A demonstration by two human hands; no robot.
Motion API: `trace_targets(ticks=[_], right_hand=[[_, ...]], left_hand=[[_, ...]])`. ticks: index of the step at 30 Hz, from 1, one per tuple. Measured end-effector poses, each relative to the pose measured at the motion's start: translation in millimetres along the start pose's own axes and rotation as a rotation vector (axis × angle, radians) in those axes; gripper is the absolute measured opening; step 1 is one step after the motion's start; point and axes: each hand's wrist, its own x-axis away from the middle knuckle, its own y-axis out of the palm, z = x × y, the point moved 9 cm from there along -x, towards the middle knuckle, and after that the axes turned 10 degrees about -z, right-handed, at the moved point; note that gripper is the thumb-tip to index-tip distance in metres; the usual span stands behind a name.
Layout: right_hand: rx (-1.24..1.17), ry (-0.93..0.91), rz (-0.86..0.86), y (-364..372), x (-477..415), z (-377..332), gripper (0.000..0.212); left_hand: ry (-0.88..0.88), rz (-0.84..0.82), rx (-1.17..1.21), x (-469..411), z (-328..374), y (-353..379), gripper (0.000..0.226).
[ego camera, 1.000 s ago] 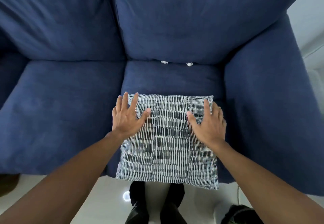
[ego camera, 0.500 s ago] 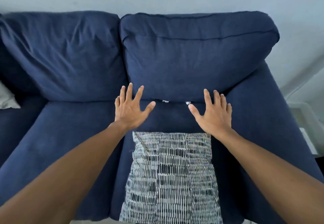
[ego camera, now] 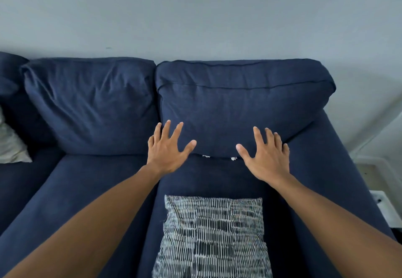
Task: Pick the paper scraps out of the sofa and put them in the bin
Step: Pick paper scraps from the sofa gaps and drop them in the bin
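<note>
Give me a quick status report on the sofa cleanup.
Left hand and right hand open, empty. Two white paper scraps wedged under navy back cushion. Cushion hides the crease.

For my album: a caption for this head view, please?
Open hands reach the back cushion; paper scraps peek beneath.
</note>
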Motion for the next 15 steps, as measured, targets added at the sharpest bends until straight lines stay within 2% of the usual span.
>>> trace_targets(ticks=[8,15], right_hand=[[-0.032,-0.010,-0.034,30,-19,6,0.088],[-0.049,0.021,-0.137,101,-46,18,0.085]], left_hand=[[-0.015,-0.005,0.039,-12,2,33,0.080],[-0.055,-0.093,0.076,-37,-13,112,0.077]])
